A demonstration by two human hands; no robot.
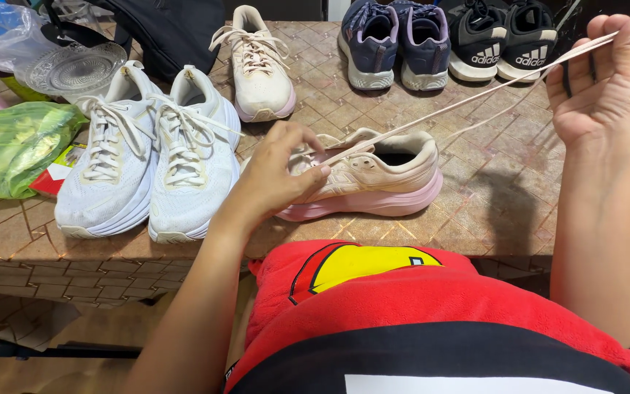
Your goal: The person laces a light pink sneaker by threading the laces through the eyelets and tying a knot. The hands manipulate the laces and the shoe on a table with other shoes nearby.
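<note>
A beige running shoe (384, 179) with a pink sole lies on its side on the brick-patterned table (504, 197). My left hand (275, 171) rests on its front, fingers pinched at the eyelets. A cream shoelace (461, 102) runs taut from the shoe up to my right hand (610, 76), which is raised at the upper right and grips the lace's end between thumb and fingers.
A pair of white sneakers (147, 160) stands to the left, a matching beige shoe (260, 66) behind. Navy shoes (395, 44) and black shoes (501, 40) line the far edge. Green bag (9, 146), glass dish (74, 69), black bag (162, 29) at left. Red cushion (402, 292) on my lap.
</note>
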